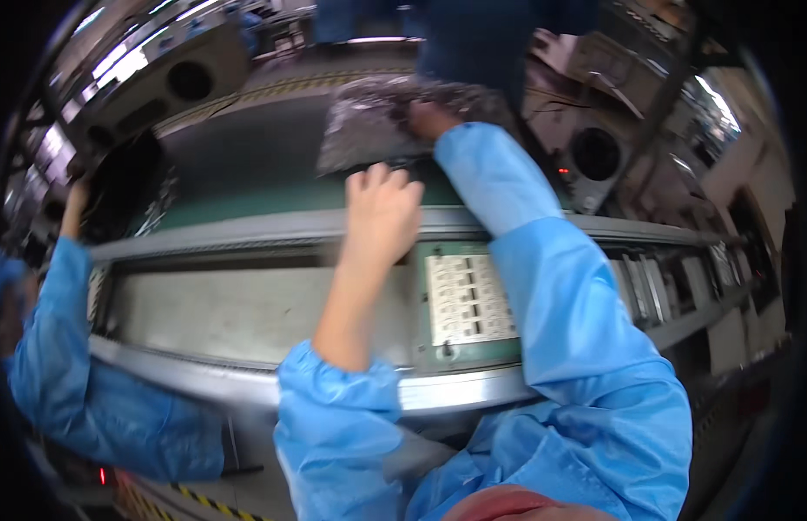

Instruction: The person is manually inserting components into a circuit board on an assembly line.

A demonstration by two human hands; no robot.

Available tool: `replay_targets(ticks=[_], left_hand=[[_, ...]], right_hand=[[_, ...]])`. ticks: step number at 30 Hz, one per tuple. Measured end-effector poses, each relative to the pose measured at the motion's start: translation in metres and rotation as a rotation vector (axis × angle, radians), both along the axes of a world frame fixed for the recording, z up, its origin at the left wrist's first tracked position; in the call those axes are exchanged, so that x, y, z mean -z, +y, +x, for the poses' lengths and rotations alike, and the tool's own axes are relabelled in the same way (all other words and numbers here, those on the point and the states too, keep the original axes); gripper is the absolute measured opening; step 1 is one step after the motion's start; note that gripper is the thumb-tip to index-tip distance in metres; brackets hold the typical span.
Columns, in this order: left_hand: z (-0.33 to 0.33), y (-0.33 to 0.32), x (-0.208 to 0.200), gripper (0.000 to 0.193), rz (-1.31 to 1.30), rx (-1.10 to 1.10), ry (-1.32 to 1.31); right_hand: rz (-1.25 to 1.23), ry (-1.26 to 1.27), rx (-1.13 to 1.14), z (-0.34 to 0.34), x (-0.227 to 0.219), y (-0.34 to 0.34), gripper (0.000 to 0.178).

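A crumpled clear plastic bag (358, 130) lies on the far side of the rail, on a dark green surface. My right hand (432, 120) reaches far forward, its fingers closed on the bag's upper part. Just below the bag's near edge is my left hand (384, 213), fingers curled; motion blur hides what they hold, if anything. Beneath my arms a green fixture plate (470, 354) sits in the rail track, carrying a pale panel (460, 300) with rows of small parts and dark slots. My right sleeve covers the panel's right side.
Metal rails (273, 227) run across in front of me. A co-worker's blue-sleeved arm (69, 269) reaches over at the left, near a dark bag (130, 187). Across the line stands a person in dark blue (473, 48). Machines with round black openings (596, 154) flank the green surface.
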State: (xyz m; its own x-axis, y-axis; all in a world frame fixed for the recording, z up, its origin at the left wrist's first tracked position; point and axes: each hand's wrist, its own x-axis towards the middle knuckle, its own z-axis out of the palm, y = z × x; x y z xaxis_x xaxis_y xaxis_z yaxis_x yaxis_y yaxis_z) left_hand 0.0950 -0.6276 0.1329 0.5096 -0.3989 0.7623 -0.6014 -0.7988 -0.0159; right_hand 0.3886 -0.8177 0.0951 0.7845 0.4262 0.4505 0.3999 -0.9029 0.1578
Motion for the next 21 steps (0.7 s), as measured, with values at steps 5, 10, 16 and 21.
replay_targets(ticks=[5, 10, 16, 21], left_hand=[[-0.014, 0.038, 0.019, 0.006, 0.021, -0.082, 0.088], [-0.005, 0.011, 0.0, 0.003, 0.021, -0.057, 0.113], [-0.011, 0.006, -0.004, 0.006, 0.095, -0.11, 0.278], [-0.014, 0.016, 0.006, 0.007, 0.097, -0.134, 0.332]], right_hand=[[0.185, 0.326, -0.106, -0.055, 0.012, 0.077, 0.026], [0.007, 0.112, -0.087, -0.015, -0.024, 0.007, 0.023], [-0.476, -0.072, -0.252, 0.029, -0.085, -0.034, 0.03], [0.35, 0.127, -0.151, 0.055, -0.105, -0.055, 0.037]])
